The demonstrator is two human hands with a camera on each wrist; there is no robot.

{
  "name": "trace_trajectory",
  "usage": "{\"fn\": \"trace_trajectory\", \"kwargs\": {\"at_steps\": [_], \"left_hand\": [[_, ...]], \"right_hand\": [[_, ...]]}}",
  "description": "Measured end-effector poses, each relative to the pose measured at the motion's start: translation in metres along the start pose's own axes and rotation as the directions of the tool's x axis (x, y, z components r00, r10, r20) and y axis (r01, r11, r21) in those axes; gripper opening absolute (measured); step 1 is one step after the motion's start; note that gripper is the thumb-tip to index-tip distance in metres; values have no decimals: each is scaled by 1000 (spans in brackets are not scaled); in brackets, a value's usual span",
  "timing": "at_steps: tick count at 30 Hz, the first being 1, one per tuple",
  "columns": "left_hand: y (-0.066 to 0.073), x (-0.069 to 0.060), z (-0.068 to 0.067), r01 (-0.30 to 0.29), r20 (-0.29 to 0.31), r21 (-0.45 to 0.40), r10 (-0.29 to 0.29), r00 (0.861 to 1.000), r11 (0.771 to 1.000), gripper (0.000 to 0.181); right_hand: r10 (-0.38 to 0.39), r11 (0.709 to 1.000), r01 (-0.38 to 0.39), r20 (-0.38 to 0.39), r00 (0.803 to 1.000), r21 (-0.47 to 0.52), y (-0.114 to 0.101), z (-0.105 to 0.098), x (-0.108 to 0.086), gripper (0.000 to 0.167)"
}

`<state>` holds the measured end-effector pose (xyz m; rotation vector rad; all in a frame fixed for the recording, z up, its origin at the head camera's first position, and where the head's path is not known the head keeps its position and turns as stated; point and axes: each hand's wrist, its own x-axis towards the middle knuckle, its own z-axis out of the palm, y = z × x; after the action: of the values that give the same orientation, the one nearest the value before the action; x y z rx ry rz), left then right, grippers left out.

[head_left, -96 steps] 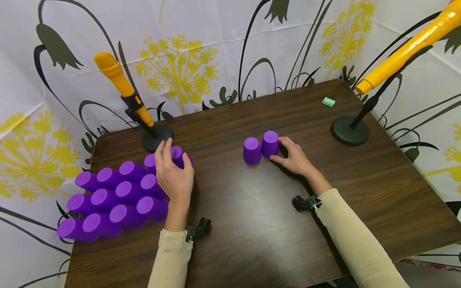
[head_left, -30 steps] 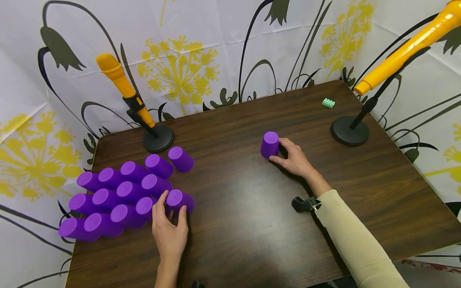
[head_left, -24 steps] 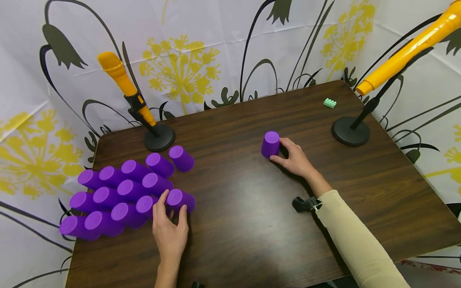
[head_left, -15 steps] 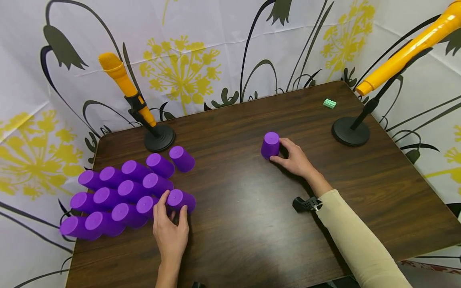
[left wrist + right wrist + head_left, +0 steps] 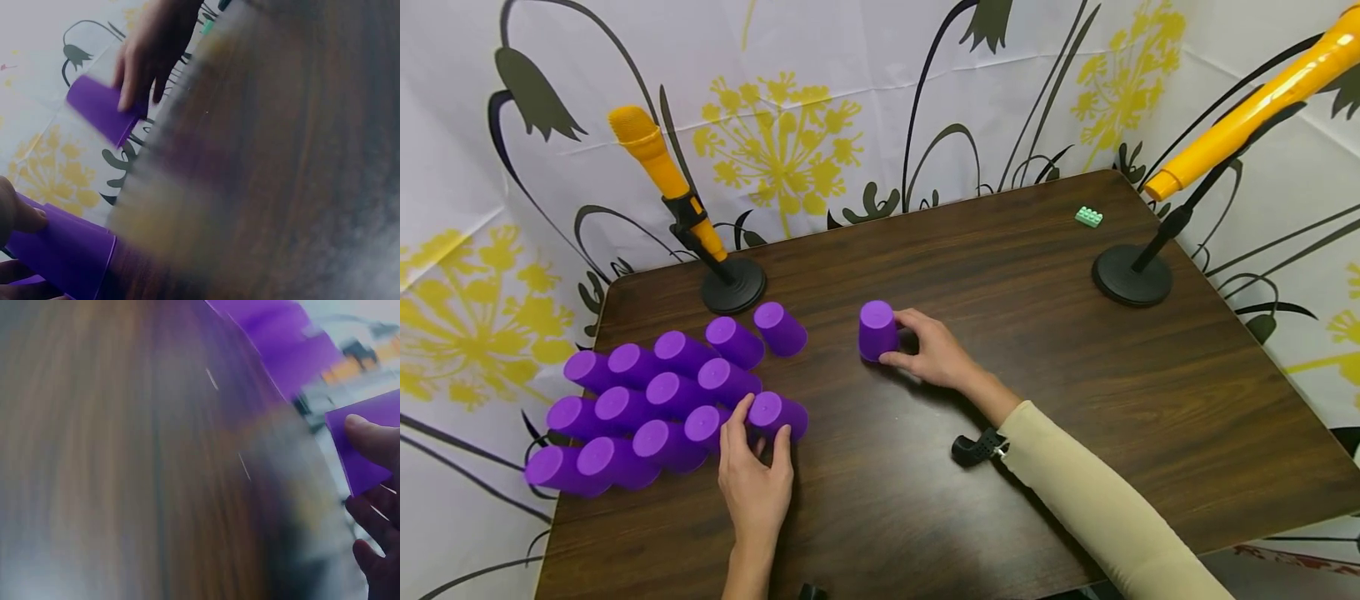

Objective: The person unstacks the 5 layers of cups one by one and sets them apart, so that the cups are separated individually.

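Upside-down purple cups (image 5: 675, 396) stand in slanting rows on the left of the table. My left hand (image 5: 754, 479) grips the cup (image 5: 777, 417) at the right end of the front row, fingers and thumb on its sides. Further right and a little farther back, my right hand (image 5: 932, 350) holds another upside-down purple cup (image 5: 877, 332) by its right side. In the right wrist view the thumb lies against that held cup (image 5: 369, 440). The left wrist view has my right hand (image 5: 150, 56) blurred, with its cup (image 5: 103, 109) beyond the left hand's cup (image 5: 69, 250).
A yellow microphone (image 5: 658, 162) on a black stand (image 5: 733, 286) is behind the rows. Another yellow microphone (image 5: 1255, 108) leans over a round black base (image 5: 1132, 275) at the right. A mint-green toy brick (image 5: 1089, 217) lies near the back right corner of the wooden table (image 5: 1000, 267).
The left hand moved from the back row to the front row, where its cup now stands. One of two cups by my right hand left that spot; the right hand carried the other leftward.
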<state>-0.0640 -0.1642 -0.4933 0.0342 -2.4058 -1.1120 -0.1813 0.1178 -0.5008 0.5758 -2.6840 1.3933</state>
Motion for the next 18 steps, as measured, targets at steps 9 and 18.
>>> {"fn": "trace_trajectory", "kwargs": {"at_steps": [9, 18], "left_hand": [[0, 0, 0, 22, 18, 21, -22, 1000, 1000, 67], [0, 0, 0, 14, 15, 64, -15, 1000, 998, 65]], "right_hand": [[-85, 996, 87, 100, 991, -24, -29, 64, 24, 63], [-110, 986, 124, 120, 987, -111, -44, 91, 36, 64]]}}
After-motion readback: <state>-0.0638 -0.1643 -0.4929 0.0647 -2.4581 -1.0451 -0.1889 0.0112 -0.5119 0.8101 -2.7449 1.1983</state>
